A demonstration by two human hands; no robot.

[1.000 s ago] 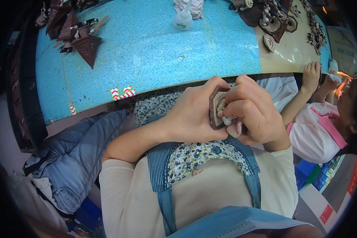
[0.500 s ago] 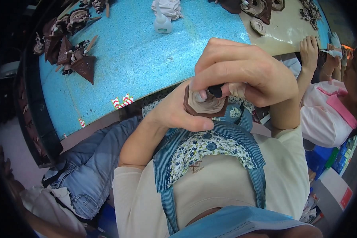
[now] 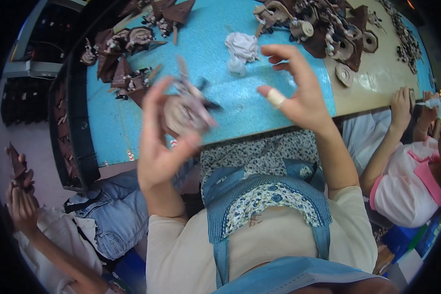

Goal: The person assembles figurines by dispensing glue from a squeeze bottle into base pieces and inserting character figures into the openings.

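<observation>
Over the table's front left part, my left hand (image 3: 154,154) is closed around a small figurine on a brown base (image 3: 181,112). The piece is smeared by motion, with a pale round top and pinkish and black parts sticking out. My right hand (image 3: 301,93) is raised with fingers apart and nothing in it; a pale bandage wraps its thumb (image 3: 276,98). Beyond its fingertips stand a small white squeeze bottle (image 3: 236,67) and a crumpled white cloth (image 3: 242,45).
Brown figurine pieces (image 3: 125,73) lie at the left of the blue table (image 3: 259,108). Another pile (image 3: 323,29) covers the back right, beside a loose round base (image 3: 344,74). A black rack (image 3: 83,132) stands at the left edge. Co-workers' hands (image 3: 402,105) (image 3: 22,206) hold pieces on both sides.
My left hand has carried the figurine from before my chest to the left over the table. My right hand has let go of it and opened, farther from me.
</observation>
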